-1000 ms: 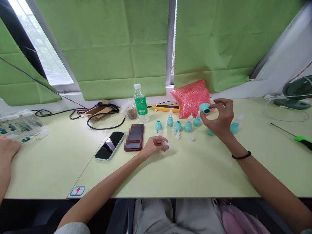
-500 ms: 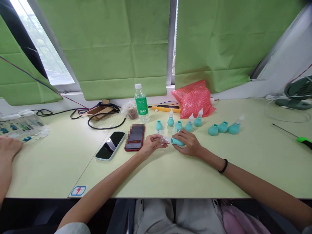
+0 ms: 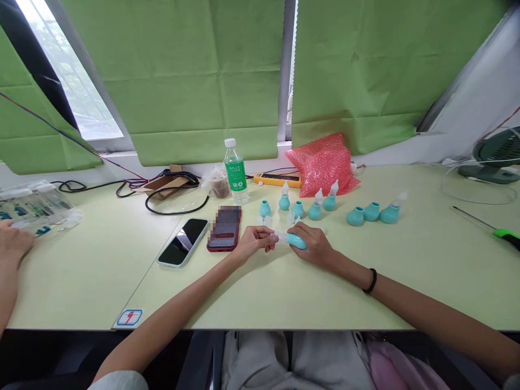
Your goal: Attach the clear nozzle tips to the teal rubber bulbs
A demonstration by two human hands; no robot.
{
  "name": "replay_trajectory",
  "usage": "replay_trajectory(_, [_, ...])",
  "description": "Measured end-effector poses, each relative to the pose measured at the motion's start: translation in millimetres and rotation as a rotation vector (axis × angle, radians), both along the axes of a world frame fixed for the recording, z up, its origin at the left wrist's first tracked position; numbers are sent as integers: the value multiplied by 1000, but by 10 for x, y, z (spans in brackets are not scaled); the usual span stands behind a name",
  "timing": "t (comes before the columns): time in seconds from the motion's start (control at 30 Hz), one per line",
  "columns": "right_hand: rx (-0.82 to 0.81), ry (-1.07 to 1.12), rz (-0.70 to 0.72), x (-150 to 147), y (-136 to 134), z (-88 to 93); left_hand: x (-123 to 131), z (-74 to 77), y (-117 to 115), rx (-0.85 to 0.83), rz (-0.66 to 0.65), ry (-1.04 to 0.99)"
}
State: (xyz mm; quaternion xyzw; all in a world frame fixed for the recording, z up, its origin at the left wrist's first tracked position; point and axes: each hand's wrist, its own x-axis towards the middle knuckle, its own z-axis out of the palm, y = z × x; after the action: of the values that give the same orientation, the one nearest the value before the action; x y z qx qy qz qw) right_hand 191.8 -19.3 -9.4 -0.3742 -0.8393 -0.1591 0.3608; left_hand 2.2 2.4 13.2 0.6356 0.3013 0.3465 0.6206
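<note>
My left hand pinches a clear plastic nozzle tip. The nozzle's wide end meets the mouth of a teal squeeze bulb, lying sideways with my right hand wrapped round it. How deep the nozzle sits in the bulb I cannot tell. Behind my hands stand several teal bulbs, some bare, like this bare bulb, and some topped with tips, like this tipped bulb. Small clear plastic parts lie just beyond my left hand. To the right, two bare bulbs stand beside a tipped one.
Two phones, one pale and one red-cased, lie left of my hands. A water bottle and pink bubble wrap stand behind. A screwdriver lies right. Another person's hand rests at far left by clear containers.
The clear nozzle has come up against the bulb's mouth, where a gap showed before. My right hand has shifted slightly, uncovering more of the bulb. The other person's hand moved a little left.
</note>
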Motion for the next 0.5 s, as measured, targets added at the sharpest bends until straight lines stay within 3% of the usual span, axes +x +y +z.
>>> replay_trajectory(0.2, [-104, 35, -49, -49, -33, 32, 28, -22, -8, 98, 38, 22])
replay_trajectory(0.5, [-537, 376, 59, -135, -86, 131, 15, -25, -38, 186, 36, 69])
